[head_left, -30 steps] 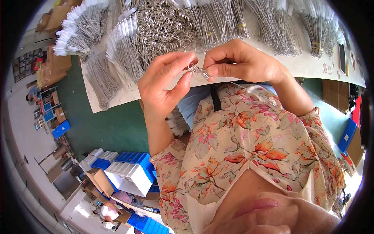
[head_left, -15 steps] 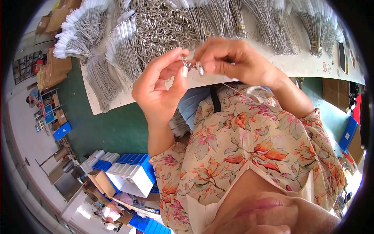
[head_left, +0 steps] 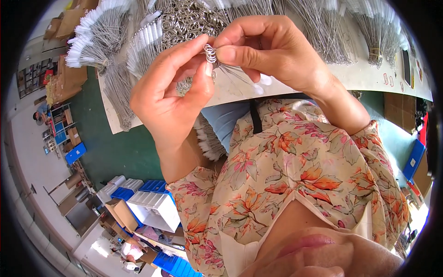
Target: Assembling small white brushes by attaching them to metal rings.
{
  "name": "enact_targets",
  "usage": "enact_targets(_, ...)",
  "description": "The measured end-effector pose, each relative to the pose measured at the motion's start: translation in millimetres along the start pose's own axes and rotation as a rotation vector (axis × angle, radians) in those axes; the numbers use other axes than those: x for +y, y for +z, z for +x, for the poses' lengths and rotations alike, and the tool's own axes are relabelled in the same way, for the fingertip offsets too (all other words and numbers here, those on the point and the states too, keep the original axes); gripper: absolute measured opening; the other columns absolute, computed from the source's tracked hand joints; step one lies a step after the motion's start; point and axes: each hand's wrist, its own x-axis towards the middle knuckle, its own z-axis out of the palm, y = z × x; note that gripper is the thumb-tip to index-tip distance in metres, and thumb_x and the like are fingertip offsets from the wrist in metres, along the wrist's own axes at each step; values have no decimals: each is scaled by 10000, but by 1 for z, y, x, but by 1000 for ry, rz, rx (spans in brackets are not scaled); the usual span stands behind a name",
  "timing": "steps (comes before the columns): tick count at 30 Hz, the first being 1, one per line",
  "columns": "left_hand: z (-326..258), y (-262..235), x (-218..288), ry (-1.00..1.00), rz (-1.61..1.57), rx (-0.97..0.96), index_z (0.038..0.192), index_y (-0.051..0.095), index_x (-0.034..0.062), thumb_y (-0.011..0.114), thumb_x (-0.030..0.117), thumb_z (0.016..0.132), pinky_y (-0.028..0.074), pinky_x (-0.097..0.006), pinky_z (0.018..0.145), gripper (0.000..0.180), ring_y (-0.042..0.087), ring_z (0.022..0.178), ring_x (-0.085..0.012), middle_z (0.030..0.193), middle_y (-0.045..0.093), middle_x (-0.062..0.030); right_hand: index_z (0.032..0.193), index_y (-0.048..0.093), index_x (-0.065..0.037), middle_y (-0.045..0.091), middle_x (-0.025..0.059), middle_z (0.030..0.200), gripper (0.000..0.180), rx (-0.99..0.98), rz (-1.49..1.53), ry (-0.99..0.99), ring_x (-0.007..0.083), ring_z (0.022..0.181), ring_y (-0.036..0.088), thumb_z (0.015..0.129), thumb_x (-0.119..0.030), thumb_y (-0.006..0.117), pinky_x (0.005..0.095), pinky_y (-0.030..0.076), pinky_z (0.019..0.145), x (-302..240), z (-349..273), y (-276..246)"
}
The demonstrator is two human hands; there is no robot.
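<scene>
My left hand point(head_left: 173, 87) pinches a small stack of shiny metal rings point(head_left: 211, 54) between thumb and forefinger, its other fingers curled loosely behind. From the right, my right hand point(head_left: 277, 53) presses thumb and forefinger together at the side of these rings, so both hands meet on them. Thin wire stems with white tips point(head_left: 258, 87) show below my right hand; whether it holds them, I cannot tell. Beyond the hands lies a heap of loose metal rings point(head_left: 187, 25) on the pale table point(head_left: 240, 94), partly covered by my fingers.
Bundles of thin wire brushes with white bristles point(head_left: 99, 27) crowd the table's left, and more bundles point(head_left: 376, 37) lie along its far right side. A dark flat object point(head_left: 406, 67) rests near the right end. Blue and white crates point(head_left: 154, 207) stand on the floor at lower left.
Both hands have moved up and to the left with the rings. The right thumb and forefinger now press against the rings; white-tipped wires have come into view below.
</scene>
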Motion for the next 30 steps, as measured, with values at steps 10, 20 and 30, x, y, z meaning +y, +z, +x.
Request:
enact_targets(10,20,-11,8,14,51,-218,995,639,-38,633,-51,751,505,-227,648,245,596,708,-109,874,636,-87,904,639,-21,598,2,713,146,-116,2,-53,46,548,487,839,-151,645,192,400,503,10,0,-12)
enact_targets(20,13,-8,-6,-495,-680,-122,974,598,-4,563,111,893,392,-205,506,146,470,571,-68,760,580,-46,933,623,-6,606,12,754,149,-155,78,-1,54,567,502,855,-133,622,195,417,532,0,-6,-16)
enact_targets(30,9,-19,-1,-384,-386,-192,1033,582,12,556,104,893,382,-196,482,170,476,548,-58,732,592,-49,915,617,5,597,7,740,137,-129,2,-66,51,583,493,853,-118,618,197,415,532,5,0,-9)
